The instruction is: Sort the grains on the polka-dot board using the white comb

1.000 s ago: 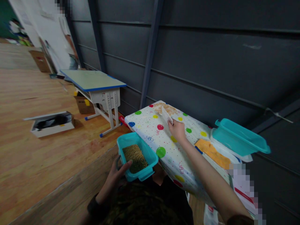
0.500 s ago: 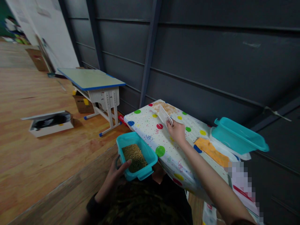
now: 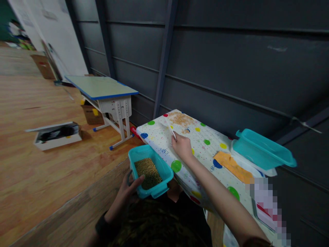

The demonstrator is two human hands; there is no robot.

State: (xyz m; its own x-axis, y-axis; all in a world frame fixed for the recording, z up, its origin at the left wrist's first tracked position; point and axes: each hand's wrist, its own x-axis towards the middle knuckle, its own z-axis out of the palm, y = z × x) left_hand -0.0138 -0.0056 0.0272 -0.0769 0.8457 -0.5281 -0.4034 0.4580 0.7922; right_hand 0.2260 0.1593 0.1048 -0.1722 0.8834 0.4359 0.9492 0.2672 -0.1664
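Note:
My left hand (image 3: 130, 188) grips the near-left side of a teal plastic container (image 3: 166, 171), its thumb over the rim. Inside the container lie yellow soybean-like beans (image 3: 146, 167) and a patch of small dark-green ones (image 3: 151, 181). The container is held at the front-left edge of the table. Over the tabletop, my right hand (image 3: 182, 146) is closed on a thin white slotted plastic plate (image 3: 171, 131), now seen nearly edge-on. Beyond it, tan beans (image 3: 182, 119) lie scattered at the table's far corner, with a small cluster nearer the plate.
A polka-dot cloth covers the table (image 3: 156, 132). On its right side are an orange cloth (image 3: 232, 166) and another teal container (image 3: 264, 147) on a white lid. A dark panelled wall (image 3: 218, 61) stands behind. Left are a school desk (image 3: 102, 85) and a white box (image 3: 59, 139).
My right hand has moved left and toward me with the white plate, which has turned edge-on. A small bean cluster now shows where the plate was. My left hand and the container stay put.

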